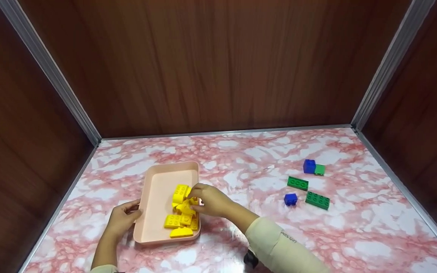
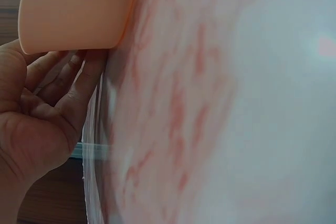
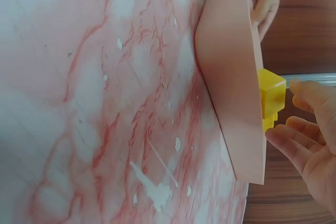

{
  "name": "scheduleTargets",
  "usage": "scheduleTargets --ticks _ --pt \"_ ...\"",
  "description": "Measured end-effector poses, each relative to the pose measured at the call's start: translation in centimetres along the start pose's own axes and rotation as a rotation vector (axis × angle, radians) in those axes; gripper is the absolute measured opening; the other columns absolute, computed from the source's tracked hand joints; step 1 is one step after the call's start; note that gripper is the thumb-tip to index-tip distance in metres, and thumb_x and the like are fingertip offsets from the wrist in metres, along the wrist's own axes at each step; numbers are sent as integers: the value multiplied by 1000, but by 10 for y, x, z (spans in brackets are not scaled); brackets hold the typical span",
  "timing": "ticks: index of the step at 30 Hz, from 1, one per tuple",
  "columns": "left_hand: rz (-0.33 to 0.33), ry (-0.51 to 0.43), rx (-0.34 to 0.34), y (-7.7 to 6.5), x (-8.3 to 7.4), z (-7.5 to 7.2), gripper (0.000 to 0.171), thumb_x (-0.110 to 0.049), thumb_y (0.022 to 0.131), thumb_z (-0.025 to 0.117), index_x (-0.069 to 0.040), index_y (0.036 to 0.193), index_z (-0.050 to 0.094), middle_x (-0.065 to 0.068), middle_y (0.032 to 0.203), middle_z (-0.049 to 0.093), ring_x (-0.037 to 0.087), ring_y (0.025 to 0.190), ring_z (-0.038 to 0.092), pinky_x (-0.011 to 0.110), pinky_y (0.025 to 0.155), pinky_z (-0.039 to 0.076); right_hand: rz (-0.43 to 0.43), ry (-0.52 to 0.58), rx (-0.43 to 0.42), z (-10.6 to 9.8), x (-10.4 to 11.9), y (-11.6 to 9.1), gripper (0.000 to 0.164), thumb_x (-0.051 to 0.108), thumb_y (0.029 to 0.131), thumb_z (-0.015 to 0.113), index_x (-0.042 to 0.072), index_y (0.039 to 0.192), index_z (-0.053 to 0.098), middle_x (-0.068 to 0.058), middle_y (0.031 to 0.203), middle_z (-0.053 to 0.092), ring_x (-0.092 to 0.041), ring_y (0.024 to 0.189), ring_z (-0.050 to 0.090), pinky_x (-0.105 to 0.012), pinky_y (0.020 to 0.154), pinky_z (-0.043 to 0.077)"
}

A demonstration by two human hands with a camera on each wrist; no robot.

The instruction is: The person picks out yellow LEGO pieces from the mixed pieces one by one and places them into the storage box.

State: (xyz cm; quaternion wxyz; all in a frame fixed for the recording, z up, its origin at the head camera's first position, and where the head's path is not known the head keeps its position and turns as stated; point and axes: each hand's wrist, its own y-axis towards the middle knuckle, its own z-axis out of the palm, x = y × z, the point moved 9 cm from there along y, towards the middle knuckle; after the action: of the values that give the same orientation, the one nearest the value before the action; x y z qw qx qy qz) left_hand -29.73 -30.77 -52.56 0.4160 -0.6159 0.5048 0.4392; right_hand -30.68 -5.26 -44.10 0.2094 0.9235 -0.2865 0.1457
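In the head view, a peach-coloured tray lies on the table with several yellow toy bricks piled along its right side. My left hand holds the tray's left side, thumb at the rim. The left wrist view has the left hand's fingers reaching behind the tray wall. Over the pile at the right rim is my right hand. From the right wrist, a yellow brick stands above the rim, with the right hand's thumb and fingers spread apart beside it.
To the right on the pink marbled table lie two blue bricks and green bricks, one of them beside a blue brick. A dark object shows beside the right sleeve. Brown wood-look panels enclose the table.
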Motion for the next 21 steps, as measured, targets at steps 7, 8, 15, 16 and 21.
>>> scheduleTargets --ticks 7,8,15,16,21 --pt "-18 29 12 0 4 -2 46 -1 91 62 9 135 51 22 118 59 23 96 62 27 73 56 0 11 4 -1 -3 -4 21 15 87 72 5 105 71 -5 107 64 -19 93 63 -15 75 49" --pt "-23 29 11 0 4 -3 46 -1 91 62 9 135 51 22 118 58 22 95 62 28 73 56 -3 14 4 -1 -3 -4 21 14 87 72 4 105 71 -5 106 64 -20 93 63 -15 74 49" --pt "-3 35 -8 -1 4 -4 46 1 90 62 11 133 52 24 115 61 20 93 63 26 71 56 -25 13 -19 -4 -4 -9 23 11 83 74 3 105 71 -6 106 65 -18 92 62 -18 75 50" --pt "-4 36 -9 -1 4 -4 46 1 90 62 11 133 52 24 115 61 21 93 63 26 71 56 -22 21 -19 -4 -5 -11 24 11 83 74 3 106 71 -6 107 65 -19 93 63 -18 75 50" --pt "-5 58 -10 0 4 -6 46 -1 90 62 10 134 52 22 115 61 20 94 63 25 71 54 -8 55 -20 -9 -10 -21 27 13 85 73 3 110 70 -7 111 63 -23 95 63 -18 74 51"
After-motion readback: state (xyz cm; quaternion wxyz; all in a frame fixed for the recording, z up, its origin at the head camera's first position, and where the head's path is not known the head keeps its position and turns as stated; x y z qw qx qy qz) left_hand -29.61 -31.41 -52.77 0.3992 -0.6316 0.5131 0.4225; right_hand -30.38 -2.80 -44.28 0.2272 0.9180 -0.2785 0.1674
